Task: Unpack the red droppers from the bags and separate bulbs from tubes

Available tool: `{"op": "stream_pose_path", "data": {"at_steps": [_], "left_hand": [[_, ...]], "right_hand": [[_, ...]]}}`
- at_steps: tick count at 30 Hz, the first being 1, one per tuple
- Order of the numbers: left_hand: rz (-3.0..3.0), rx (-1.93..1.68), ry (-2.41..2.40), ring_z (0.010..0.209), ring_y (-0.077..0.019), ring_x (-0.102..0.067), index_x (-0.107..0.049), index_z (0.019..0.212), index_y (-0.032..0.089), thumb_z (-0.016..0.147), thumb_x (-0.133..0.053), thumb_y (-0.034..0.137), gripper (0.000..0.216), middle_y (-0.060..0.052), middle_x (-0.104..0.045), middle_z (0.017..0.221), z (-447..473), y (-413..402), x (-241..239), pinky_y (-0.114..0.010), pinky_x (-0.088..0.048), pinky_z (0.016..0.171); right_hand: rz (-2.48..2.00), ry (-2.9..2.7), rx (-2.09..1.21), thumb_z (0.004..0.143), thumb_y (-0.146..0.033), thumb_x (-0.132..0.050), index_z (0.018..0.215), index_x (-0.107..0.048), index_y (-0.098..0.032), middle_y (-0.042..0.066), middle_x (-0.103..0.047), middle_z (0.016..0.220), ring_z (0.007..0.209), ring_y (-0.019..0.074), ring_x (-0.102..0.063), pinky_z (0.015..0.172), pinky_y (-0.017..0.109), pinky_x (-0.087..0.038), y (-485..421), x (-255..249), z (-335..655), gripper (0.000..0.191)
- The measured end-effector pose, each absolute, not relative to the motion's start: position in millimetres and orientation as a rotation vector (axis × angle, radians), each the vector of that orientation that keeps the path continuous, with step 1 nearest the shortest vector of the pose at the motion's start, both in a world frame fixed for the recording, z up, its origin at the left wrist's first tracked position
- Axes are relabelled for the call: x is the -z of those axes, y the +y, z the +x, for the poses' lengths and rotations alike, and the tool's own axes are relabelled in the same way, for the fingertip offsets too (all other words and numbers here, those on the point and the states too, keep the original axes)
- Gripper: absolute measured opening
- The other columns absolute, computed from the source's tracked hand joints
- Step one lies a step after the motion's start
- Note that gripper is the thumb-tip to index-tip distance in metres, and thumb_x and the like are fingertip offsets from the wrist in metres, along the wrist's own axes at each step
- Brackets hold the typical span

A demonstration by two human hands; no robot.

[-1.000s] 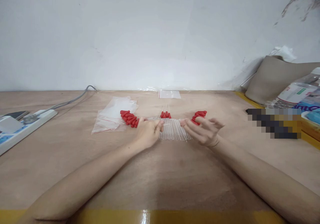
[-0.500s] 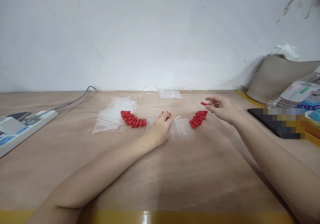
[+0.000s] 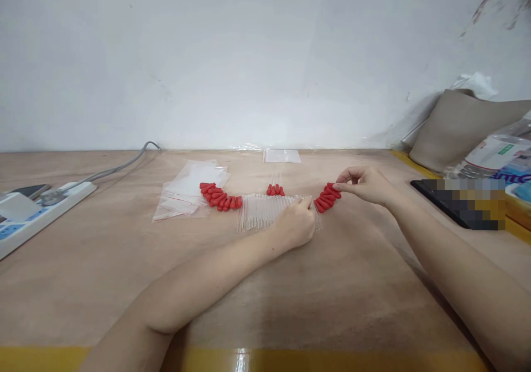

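My left hand (image 3: 296, 222) is closed at the right part of a row of thin clear tubes (image 3: 259, 212), fingertips at their upper ends; what it pinches, if anything, is hidden. My right hand (image 3: 362, 185) pinches the top end of the right-hand cluster of red rubber bulbs (image 3: 327, 199), its thumb and forefinger together at one bulb. A longer curved cluster of red bulbs (image 3: 222, 199) lies left of the tubes. Behind the row are several red bulbs fitted on clear tubes (image 3: 275, 190), the tubes pointing to the wall.
Clear zip bags (image 3: 188, 186) are piled at the left, and one bag (image 3: 282, 156) lies by the wall. A power strip (image 3: 45, 217) with a grey cable is at far left. A dark phone-like slab (image 3: 440, 200) and a plastic bottle (image 3: 483, 156) are at the right.
My left hand has moved right, from the bulbs behind the row to the row's right end. My right hand has moved slightly down and left onto the right cluster.
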State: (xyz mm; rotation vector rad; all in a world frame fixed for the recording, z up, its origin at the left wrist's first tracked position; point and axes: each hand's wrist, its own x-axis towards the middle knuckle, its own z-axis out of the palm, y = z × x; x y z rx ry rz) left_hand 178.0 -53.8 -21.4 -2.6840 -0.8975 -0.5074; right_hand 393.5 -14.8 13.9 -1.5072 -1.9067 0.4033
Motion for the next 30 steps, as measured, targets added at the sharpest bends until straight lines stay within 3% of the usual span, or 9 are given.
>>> {"op": "stream_pose_path", "data": {"at_steps": [5,9,11,15,19,24,30], "left_hand": [[-2.740,0.566,-0.918,0.082,-0.0228,-0.052,-0.062,0.071,0.010,0.082,-0.044,0.046,0.043,-0.012,-0.056,0.077,177,-58,20,-0.034,-0.042,0.074],[-2.765,0.633,-0.833,0.100,-0.0276,-0.047,-0.059,0.098,0.012,0.075,-0.046,0.061,0.056,-0.015,-0.055,0.105,169,-55,22,-0.040,-0.037,0.085],[-2.787,0.633,-0.812,0.106,-0.0267,-0.045,-0.056,0.106,0.015,0.076,-0.047,0.058,0.054,-0.013,-0.052,0.114,166,-53,24,-0.041,-0.032,0.091],[-2.847,0.589,-0.854,0.100,-0.0215,-0.051,-0.057,0.105,0.017,0.082,-0.045,0.047,0.039,-0.009,-0.058,0.105,164,-51,27,-0.040,-0.028,0.095],[-2.824,0.718,-0.954,0.104,-0.0228,-0.048,-0.056,0.108,0.019,0.080,-0.045,0.052,0.044,-0.009,-0.055,0.113,161,-45,21,-0.040,-0.028,0.096],[-2.508,0.760,-1.596,0.098,-0.0260,-0.051,-0.061,0.096,0.017,0.083,-0.041,0.034,0.029,-0.011,-0.060,0.099,138,-12,3,-0.042,-0.036,0.085],[-2.373,0.406,-2.065,0.097,-0.0333,-0.052,-0.065,0.076,0.015,0.074,-0.045,0.043,0.035,-0.016,-0.063,0.092,117,16,-6,-0.047,-0.034,0.083]], "right_hand": [[-1.494,-1.952,-0.361,0.062,-0.054,-0.063,0.067,-0.064,-0.020,0.002,-0.062,0.063,0.048,0.0095,-0.042,0.045,0.024,-0.033,-12,-7,393,0.035],[-1.512,-1.963,-0.360,0.062,-0.049,-0.065,0.068,-0.064,-0.020,0.001,-0.062,0.063,0.051,0.0103,-0.043,0.048,0.024,-0.034,-9,-2,395,0.030],[-1.512,-1.975,-0.370,0.063,-0.047,-0.065,0.069,-0.065,-0.021,0.001,-0.062,0.065,0.052,0.0105,-0.043,0.049,0.024,-0.035,-7,0,397,0.027],[-1.443,-1.992,-0.324,0.063,-0.045,-0.065,0.070,-0.066,-0.020,0.002,-0.062,0.071,0.056,0.0112,-0.044,0.052,0.025,-0.037,-4,3,400,0.026],[-1.414,-1.959,-0.362,0.062,-0.048,-0.066,0.074,-0.067,-0.020,0.003,-0.062,0.071,0.053,0.0099,-0.041,0.049,0.025,-0.036,-6,1,399,0.030],[-1.479,-1.762,-0.394,0.062,-0.053,-0.063,0.070,-0.066,-0.019,0.001,-0.055,0.055,0.046,0.0088,-0.037,0.042,0.024,-0.029,-9,-5,399,0.036],[-1.461,-1.606,-0.234,0.066,-0.048,-0.061,0.068,-0.065,-0.019,0.002,-0.057,0.058,0.048,0.0106,-0.041,0.044,0.026,-0.031,-10,-6,389,0.029]]}}
